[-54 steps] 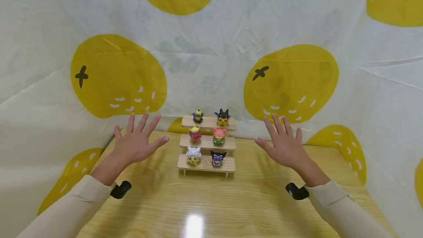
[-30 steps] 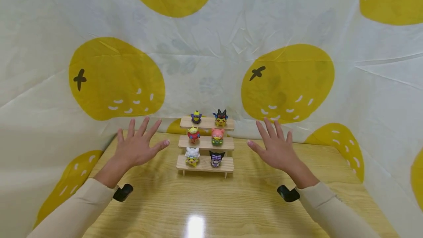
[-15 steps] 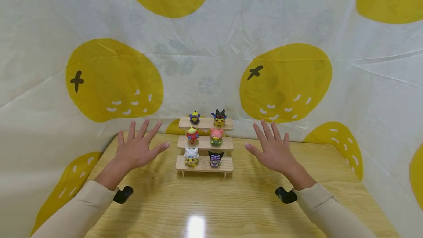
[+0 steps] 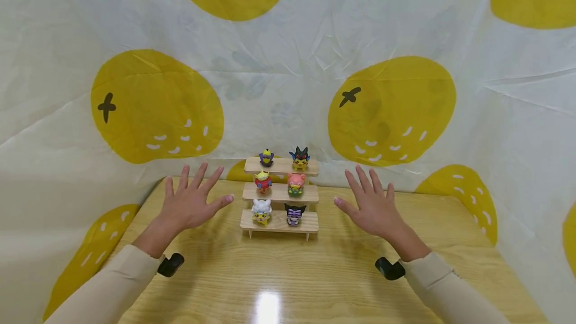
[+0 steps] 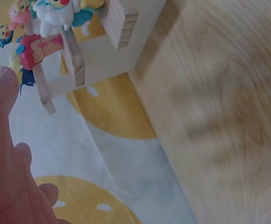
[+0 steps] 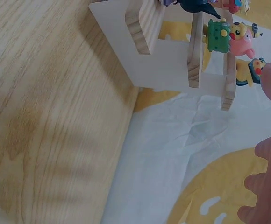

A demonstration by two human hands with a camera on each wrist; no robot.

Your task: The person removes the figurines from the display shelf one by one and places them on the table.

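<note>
Between my hands stands a three-step wooden display stand (image 4: 279,221) with two small figurines on each step. On top are a purple-and-yellow figurine (image 4: 267,158) and one with a black eared hood (image 4: 300,159). The middle step bears a red figurine (image 4: 263,182) and a pink-hooded one (image 4: 296,184); the lowest, a white-hooded one (image 4: 262,212) and a black-and-purple one (image 4: 294,215). My left hand (image 4: 189,206) hovers left of the stand, fingers spread, holding nothing. To the right, my right hand (image 4: 373,210) is likewise spread and holds nothing.
The stand rests on a wood-grain table (image 4: 288,269). A white cloth (image 4: 279,109) printed with large yellow fruit hangs behind and along both sides. Each wrist carries a black camera mount (image 4: 171,265).
The right hand has shifted left, nearer the stand, over the past two seconds. The left hand has moved only slightly. The head view drifts a little; the figurines stay put.
</note>
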